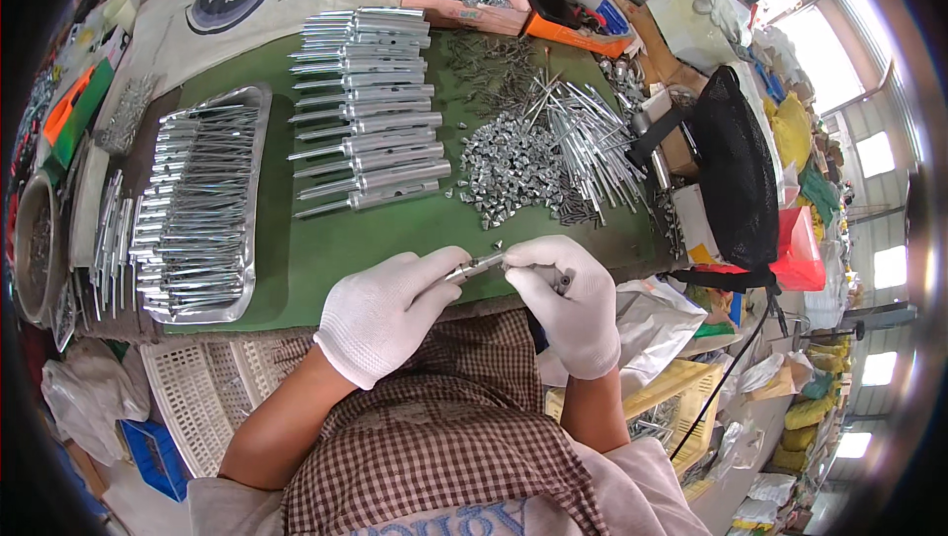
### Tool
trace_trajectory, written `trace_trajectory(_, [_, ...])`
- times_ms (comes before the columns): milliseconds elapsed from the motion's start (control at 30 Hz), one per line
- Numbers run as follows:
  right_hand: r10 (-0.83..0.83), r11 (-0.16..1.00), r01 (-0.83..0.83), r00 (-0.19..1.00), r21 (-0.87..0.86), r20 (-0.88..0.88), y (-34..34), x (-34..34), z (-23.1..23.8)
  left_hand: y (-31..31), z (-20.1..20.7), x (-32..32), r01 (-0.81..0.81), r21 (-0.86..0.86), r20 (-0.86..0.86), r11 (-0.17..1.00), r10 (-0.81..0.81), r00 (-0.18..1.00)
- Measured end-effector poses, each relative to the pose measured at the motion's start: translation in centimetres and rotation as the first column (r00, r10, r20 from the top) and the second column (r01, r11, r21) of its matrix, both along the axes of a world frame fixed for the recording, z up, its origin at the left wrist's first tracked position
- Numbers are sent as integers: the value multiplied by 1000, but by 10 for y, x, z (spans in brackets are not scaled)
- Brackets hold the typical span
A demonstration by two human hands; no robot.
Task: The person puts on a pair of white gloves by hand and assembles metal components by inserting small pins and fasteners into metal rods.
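Observation:
Both my hands wear white knit gloves and meet above the front edge of the green work surface (346,245). My left hand (385,314) is closed around a slim silver metal tube (479,267) with a slot in its side. At the tube's right end, the fingertips of my right hand (573,309) are pinched together; what lies between them is hidden. A small grey cylindrical metal part (563,284) shows within the curled fingers of that hand. Just beyond the tube lies a single small silver piece (498,246).
Beyond my hands are a row of silver tubes with rods (370,131), a heap of small metal pieces (513,165), loose thin rods (597,146) and dark screws (489,62). A metal tray (262,141) of rods stands left, a black mesh-covered object (736,170) right.

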State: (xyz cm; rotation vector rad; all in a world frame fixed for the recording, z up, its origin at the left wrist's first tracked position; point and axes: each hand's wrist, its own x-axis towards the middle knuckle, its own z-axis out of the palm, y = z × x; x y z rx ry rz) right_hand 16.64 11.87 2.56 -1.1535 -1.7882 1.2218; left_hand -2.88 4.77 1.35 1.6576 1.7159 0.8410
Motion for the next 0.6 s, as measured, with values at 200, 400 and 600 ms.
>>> trace_trajectory(200, [51, 951, -109, 978, 290, 200, 3, -8, 0, -3, -8, 6, -5, 114, -114, 993, 18, 993])
trace_trajectory(400, [35, 877, -237, 899, 419, 436, -3, -1, -10, -10, -9, 22, 60, 237, -395, 970, 40, 918])
trace_trajectory(600, [-87, 855, -125, 923, 504, 376, 8, 27, -19, -5, -4, 25, 69, 118, -548, 991, 7, 837])
